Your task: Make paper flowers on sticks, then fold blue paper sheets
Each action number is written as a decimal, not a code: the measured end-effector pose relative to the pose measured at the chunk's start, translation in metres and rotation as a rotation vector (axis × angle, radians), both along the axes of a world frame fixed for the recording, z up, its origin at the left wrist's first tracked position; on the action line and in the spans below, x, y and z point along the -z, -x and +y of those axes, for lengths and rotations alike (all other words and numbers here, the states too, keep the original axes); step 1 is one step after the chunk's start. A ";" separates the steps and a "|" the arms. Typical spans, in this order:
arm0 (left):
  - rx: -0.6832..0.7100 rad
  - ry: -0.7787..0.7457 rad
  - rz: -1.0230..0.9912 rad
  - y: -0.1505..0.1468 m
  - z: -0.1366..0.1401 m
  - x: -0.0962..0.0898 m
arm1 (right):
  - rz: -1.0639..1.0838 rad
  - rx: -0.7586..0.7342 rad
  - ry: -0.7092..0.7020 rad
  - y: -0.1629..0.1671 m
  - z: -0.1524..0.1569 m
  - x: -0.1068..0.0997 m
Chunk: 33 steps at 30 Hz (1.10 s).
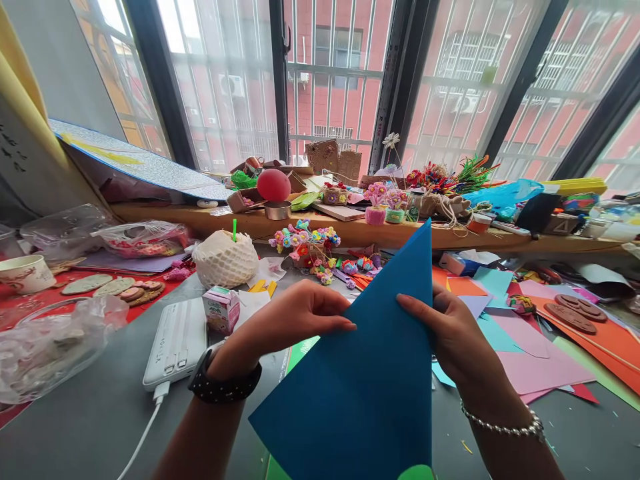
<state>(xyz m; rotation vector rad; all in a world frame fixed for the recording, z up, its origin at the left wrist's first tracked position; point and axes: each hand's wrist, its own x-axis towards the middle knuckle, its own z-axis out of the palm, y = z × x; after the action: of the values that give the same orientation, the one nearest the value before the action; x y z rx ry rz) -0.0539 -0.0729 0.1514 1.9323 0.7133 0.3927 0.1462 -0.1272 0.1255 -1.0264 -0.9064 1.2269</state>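
A sheet of blue paper [370, 373], folded to a point at the top, is held upright above the table in front of me. My left hand [305, 313] pinches its left slanting edge between thumb and fingers. On the right edge, my right hand [450, 327] grips the paper, thumb on the near face and fingers behind. Something green [417, 473] shows at the paper's lower end; its kind is unclear. Behind and below the blue sheet, part of a green sheet [300, 353] is visible on the table.
Left of my arm lies a white power bank [177, 340] with a cable, beside a small pink carton [221, 310] and a netted coconut [226, 259]. Coloured paper sheets [540, 340] cover the right side. A wooden sill [200, 223] crowded with crafts runs below the windows.
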 end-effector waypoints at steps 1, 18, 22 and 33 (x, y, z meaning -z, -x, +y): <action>0.005 0.016 -0.009 0.000 0.000 0.000 | -0.002 -0.001 -0.006 0.000 0.000 0.000; 0.002 0.069 -0.068 0.006 -0.004 0.005 | -0.036 0.061 -0.028 0.006 -0.004 0.001; -0.012 0.057 -0.077 0.007 -0.005 0.006 | -0.044 0.055 -0.041 0.007 -0.004 0.000; -0.093 -0.095 0.097 0.013 -0.009 0.001 | -0.046 0.143 -0.024 0.008 -0.004 -0.006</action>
<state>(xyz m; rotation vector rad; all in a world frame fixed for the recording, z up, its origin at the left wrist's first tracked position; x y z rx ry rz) -0.0671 -0.0821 0.1505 2.0237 0.8636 0.3977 0.1385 -0.1308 0.1311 -1.0852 -0.8656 1.0750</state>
